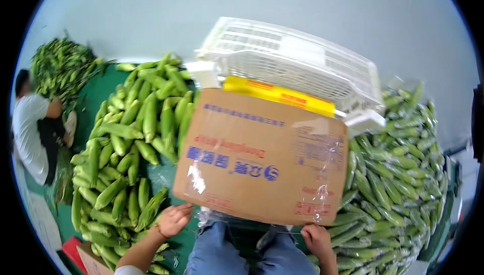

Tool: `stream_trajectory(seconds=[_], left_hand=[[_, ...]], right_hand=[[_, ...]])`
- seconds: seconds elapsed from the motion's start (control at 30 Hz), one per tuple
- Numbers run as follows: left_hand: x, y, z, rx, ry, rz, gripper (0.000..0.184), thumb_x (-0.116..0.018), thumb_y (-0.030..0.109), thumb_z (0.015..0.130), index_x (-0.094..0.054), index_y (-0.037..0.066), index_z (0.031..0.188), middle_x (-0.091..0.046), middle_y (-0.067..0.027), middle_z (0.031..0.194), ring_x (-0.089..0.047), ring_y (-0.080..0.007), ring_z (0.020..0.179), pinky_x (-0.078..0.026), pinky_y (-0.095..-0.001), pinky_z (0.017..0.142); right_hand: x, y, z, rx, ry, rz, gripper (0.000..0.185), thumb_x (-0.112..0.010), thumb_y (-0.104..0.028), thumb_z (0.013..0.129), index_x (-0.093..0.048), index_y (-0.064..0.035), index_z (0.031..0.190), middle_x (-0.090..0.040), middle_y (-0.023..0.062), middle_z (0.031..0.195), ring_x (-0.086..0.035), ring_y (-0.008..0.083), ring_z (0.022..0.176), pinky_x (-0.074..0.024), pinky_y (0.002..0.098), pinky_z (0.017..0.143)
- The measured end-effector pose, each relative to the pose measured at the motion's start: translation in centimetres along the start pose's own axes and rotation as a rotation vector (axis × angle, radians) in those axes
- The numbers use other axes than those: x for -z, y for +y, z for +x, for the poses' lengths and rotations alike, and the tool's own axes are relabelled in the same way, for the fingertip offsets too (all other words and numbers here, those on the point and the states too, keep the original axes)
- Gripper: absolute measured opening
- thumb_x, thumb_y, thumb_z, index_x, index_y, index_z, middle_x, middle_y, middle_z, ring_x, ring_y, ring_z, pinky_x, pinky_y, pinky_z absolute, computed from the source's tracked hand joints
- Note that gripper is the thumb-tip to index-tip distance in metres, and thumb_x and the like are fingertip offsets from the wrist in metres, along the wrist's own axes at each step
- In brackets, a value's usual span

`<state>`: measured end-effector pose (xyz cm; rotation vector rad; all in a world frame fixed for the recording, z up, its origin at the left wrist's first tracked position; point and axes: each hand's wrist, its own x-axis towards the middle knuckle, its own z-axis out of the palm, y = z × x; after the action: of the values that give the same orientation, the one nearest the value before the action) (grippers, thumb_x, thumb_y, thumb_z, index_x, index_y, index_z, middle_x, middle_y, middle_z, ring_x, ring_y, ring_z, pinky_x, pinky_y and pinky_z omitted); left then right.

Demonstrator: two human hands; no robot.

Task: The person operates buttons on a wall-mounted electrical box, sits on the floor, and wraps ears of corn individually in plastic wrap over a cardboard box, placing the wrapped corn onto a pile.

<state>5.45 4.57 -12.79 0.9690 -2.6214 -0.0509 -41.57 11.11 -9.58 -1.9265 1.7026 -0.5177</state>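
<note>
A large brown cardboard box (262,159) with upside-down blue and red print stands in front of my knees. My left hand (174,220) is closed at its lower left corner, fingers curled near thin clear plastic film. Close to the box's lower right edge, my right hand (316,237) is also closed. What either hand pinches is too small to make out. Behind the box lies a yellow printed box (280,95), beside a white plastic crate (292,58). Unwrapped green corn (118,174) is heaped on the left; corn in clear plastic (393,174) is piled on the right.
A person (33,129) in a white top sits at the far left, beside a heap of green leafy husks (63,66). A red object (73,255) and another cardboard box (93,262) are at the lower left. The grey wall (327,3) rises behind the crate.
</note>
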Motion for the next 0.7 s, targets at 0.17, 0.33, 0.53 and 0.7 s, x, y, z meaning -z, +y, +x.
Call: stream_trajectory(seconds=[0.17, 0.33, 0.53, 0.7], left_hand=[[-4.0, 0.6, -7.0, 0.654, -0.018, -0.195, 0.039, -0.066, 0.009, 0.080, -0.054, 0.004, 0.116, -0.062, -0.0161, 0.114, -0.060, -0.0343, 0.101, -0.050, -0.0407, 0.084], [-9.3, -11.0, -4.8, 1.028, 0.246, -0.192, 0.045, -0.060, 0.008, 0.084, -0.049, 0.007, 0.128, -0.061, -0.0180, 0.113, -0.056, -0.0379, 0.106, -0.045, -0.0430, 0.091], [-18.5, -27.4, 5.5, 1.712, 0.213, -0.177, 0.084, -0.069, 0.040, 0.080, -0.024, 0.014, 0.146, -0.054, -0.0302, 0.120, -0.055, -0.0440, 0.110, -0.044, -0.0459, 0.095], [-18.1, -29.7, 0.9, 1.459, 0.486, -0.798, 0.060, -0.067, 0.031, 0.087, -0.042, 0.001, 0.133, -0.063, -0.0132, 0.108, -0.060, -0.0240, 0.097, -0.048, -0.0354, 0.084]], right_hand=[[-1.8, -0.3, -0.5, 0.011, 0.035, -0.057, 0.005, -0.060, -0.010, 0.086, -0.059, -0.0058, 0.088, -0.062, 0.0114, 0.078, -0.061, 0.0329, 0.072, -0.0485, 0.0395, 0.066], [-2.3, 1.2, -0.7, 0.018, 0.010, -0.031, 0.005, -0.059, -0.010, 0.088, -0.058, -0.0056, 0.086, -0.063, 0.0116, 0.074, -0.062, 0.0305, 0.066, -0.0485, 0.0378, 0.060], [-2.0, 0.1, -0.6, -0.082, 0.029, -0.063, 0.007, -0.058, -0.009, 0.089, -0.059, -0.0032, 0.086, -0.062, 0.0128, 0.070, -0.063, 0.0296, 0.062, -0.0488, 0.0355, 0.057], [-0.8, -1.8, -1.0, -0.284, 0.008, 0.045, 0.005, -0.059, -0.007, 0.087, -0.060, -0.0023, 0.087, -0.063, 0.0125, 0.072, -0.063, 0.0285, 0.064, -0.0493, 0.0357, 0.058]])
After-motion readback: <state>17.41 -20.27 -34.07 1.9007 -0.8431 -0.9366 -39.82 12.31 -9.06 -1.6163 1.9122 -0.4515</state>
